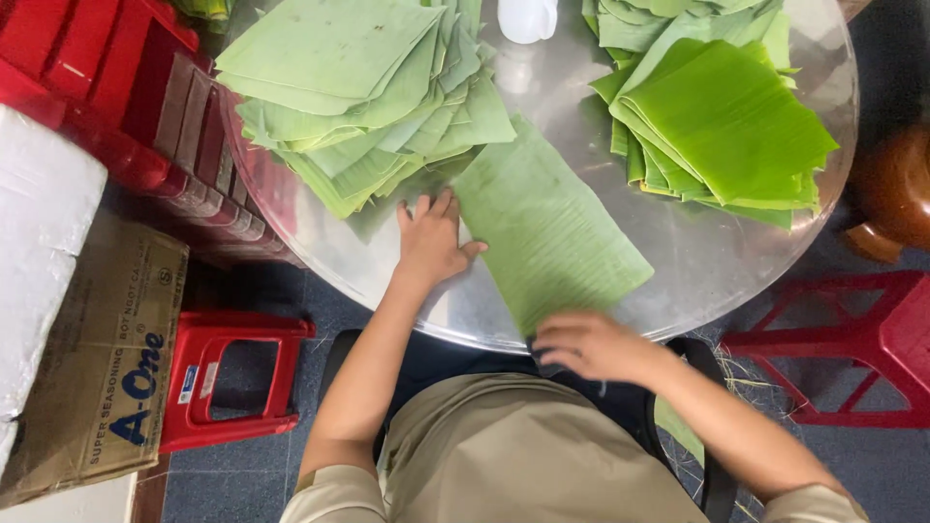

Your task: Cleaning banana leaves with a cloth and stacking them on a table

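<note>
While the left hand [433, 242] lies flat and open, palm down with fingers spread, it presses on the left edge of a long strip of banana leaf [547, 228] that stretches across the near part of the worktop [717, 261]. The left forearm comes up from the near edge at a slight slant, elbow bent beside the body. The right hand [591, 346] sits at the near end of the same strip, at the worktop's rim, fingers curled loosely downward over the leaf's end; it is blurred, so I cannot tell whether it pinches the leaf or only rests on it. The right forearm runs off toward the near right.

The worktop is a round, shiny metal surface. On its far left lies a thick stack of pale green cut leaf squares [363, 92], fanned out and touching the strip's far end. On the far right sits a second stack of brighter green leaf pieces [722, 121], well apart from the strip. A white object [528, 17] stands at the far edge between the two stacks.

Around it, a red plastic stool [232, 378] stands on the dark floor at the near left, beside a brown cardboard box [97, 358]. Another red stool [852, 339] shows at the right.
</note>
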